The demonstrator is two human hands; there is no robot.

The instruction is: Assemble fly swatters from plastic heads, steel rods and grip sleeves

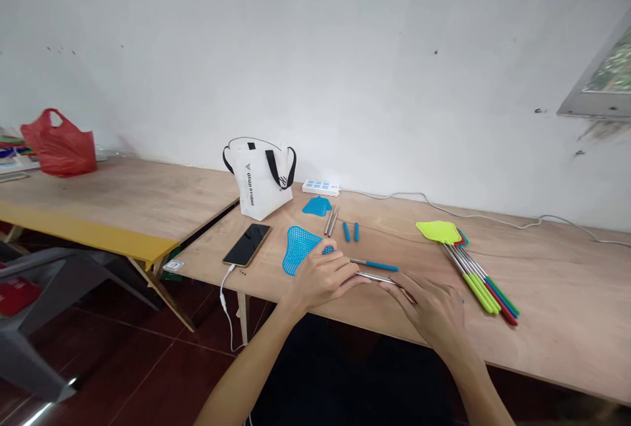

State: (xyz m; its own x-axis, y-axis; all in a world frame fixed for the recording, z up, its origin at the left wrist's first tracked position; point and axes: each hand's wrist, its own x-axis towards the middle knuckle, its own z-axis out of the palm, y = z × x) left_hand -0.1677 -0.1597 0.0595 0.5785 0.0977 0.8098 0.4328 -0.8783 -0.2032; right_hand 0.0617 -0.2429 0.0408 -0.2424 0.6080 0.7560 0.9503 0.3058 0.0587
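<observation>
Between my left hand (328,276) and my right hand (431,307) stretches a thin metal rod (375,277), with the fingers of both hands closed on it. My left hand partly covers a blue mesh fly swatter head (297,250). Just behind the hands lies a metal rod with a blue handle (382,266); whether it joins that head is hidden. Farther back are a second blue swatter head (317,206), two loose metal rods (332,221) and two short blue handles (351,232).
Several fly swatters with yellow, red, blue and green handles (486,288) lie at right. A phone (247,244) on a white cable, a white bag (263,179) and a power strip (320,187) are at left and back. A red bag (64,146) stands on another table.
</observation>
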